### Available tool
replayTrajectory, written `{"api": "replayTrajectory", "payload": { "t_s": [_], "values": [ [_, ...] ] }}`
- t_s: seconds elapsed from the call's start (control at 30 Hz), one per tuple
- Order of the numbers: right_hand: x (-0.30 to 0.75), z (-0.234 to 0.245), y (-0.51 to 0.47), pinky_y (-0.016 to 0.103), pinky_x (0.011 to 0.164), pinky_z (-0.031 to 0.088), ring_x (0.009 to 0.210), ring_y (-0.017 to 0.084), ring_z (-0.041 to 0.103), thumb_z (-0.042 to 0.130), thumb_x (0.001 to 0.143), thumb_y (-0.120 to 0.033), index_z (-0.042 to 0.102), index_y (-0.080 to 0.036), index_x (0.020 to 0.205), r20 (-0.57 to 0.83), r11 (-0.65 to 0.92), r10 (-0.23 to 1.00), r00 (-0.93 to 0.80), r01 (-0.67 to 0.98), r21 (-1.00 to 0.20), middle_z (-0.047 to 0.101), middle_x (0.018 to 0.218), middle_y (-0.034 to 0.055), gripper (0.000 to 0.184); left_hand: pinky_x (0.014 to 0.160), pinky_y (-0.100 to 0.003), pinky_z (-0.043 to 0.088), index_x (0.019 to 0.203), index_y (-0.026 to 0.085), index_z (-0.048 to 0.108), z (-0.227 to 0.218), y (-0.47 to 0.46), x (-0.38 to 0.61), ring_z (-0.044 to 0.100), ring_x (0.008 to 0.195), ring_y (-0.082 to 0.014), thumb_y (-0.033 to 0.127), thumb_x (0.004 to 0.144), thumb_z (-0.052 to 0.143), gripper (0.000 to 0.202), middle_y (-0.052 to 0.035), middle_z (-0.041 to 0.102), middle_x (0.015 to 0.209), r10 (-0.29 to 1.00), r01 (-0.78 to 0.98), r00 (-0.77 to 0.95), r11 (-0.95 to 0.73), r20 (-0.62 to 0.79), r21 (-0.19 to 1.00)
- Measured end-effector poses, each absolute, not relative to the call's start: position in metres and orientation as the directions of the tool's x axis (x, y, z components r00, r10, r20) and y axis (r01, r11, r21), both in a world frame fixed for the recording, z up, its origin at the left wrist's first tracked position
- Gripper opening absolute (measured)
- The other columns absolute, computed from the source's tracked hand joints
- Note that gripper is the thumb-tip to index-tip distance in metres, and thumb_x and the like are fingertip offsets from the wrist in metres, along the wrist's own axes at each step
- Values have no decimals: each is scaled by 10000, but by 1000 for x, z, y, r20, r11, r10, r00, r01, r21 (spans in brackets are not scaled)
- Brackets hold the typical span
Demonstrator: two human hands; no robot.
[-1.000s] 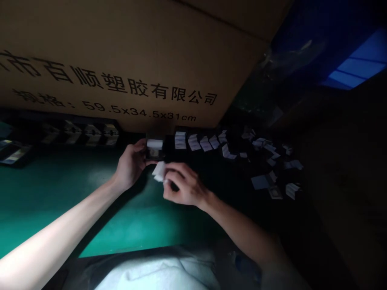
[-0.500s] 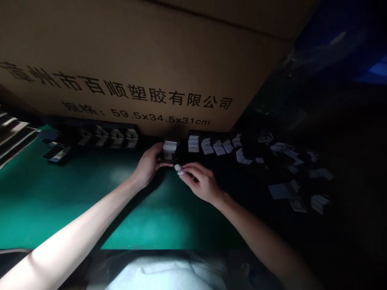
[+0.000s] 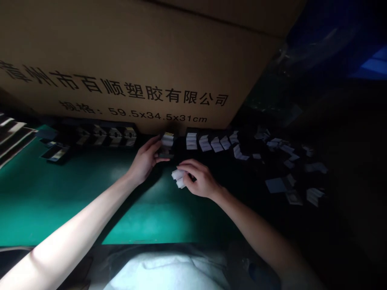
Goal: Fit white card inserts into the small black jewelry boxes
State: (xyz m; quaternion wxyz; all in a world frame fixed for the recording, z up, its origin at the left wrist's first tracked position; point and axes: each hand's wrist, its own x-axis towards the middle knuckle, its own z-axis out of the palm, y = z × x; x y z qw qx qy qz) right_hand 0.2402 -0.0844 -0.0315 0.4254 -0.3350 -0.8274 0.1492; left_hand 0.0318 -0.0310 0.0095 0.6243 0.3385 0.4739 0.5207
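My left hand (image 3: 145, 160) is closed round the left side of a small dark box (image 3: 166, 152), which stands open with a pale panel at its top. In front of it and to the right, my right hand (image 3: 198, 178) pinches a folded white paper (image 3: 179, 177) between thumb and fingers, just above the green table (image 3: 145, 213). The paper is creased into pale folds and is apart from the box. A row of similar folded white papers (image 3: 204, 143) lies beyond my right hand.
A large cardboard carton (image 3: 145, 52) with printed writing walls off the back. Several open dark boxes (image 3: 115, 136) line up at its foot on the left, with another open box (image 3: 56, 153) nearer the edge. Loose papers (image 3: 275, 185) are scattered in the dim right side.
My right hand has drawn the folded paper slightly down from the box, and more of its white folds show. The box in my left hand has tilted, showing a yellowish upper edge.
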Motion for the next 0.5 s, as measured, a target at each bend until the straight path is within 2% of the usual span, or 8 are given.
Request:
{"api": "replayTrajectory", "payload": {
  "t_s": [0.1,0.2,0.27,0.4,0.5],
  "values": [
    [241,-32,-83,330,945,617,1065,188,712,556,951,-142,723,-175,1147,557,723,690,-462,413,-554,730,1160,114,259,642,-282,655,1239,182,686,12,-31,30,719,686,-163,249,898,687,347,-43,746,971,969,-345,27,241,-247,907],
    [241,-32,-81,320,930,610,1042,182,722,560,953,-133,733,-167,1133,502,707,698,-511,377,-598,745,1130,105,253,685,-252,640,1051,148,732,13,-31,28,723,713,-166,294,910,700,206,-64,766,918,938,-380,115,345,-327,858],
    [242,-31,-80,292,897,604,1026,170,727,586,962,-157,742,-167,1132,464,666,726,-508,352,-657,751,1115,95,230,702,-230,629,984,132,743,13,-31,27,743,783,-178,311,899,723,199,-84,780,925,906,-397,177,422,-383,815],
    [245,-27,-78,219,743,570,854,115,699,679,949,-223,758,-173,1138,338,536,802,-492,344,-771,755,1077,67,211,762,-239,635,1006,123,740,19,-33,24,762,893,-201,316,907,714,218,-101,793,968,881,-417,224,472,-416,777],
    [247,-24,-75,185,636,517,707,76,633,725,940,-260,776,-170,1104,255,438,849,-463,348,-829,758,999,41,194,796,-236,638,1017,122,732,23,-34,24,759,888,-186,303,936,674,207,-95,788,973,880,-437,225,475,-418,764]
  ]
}}
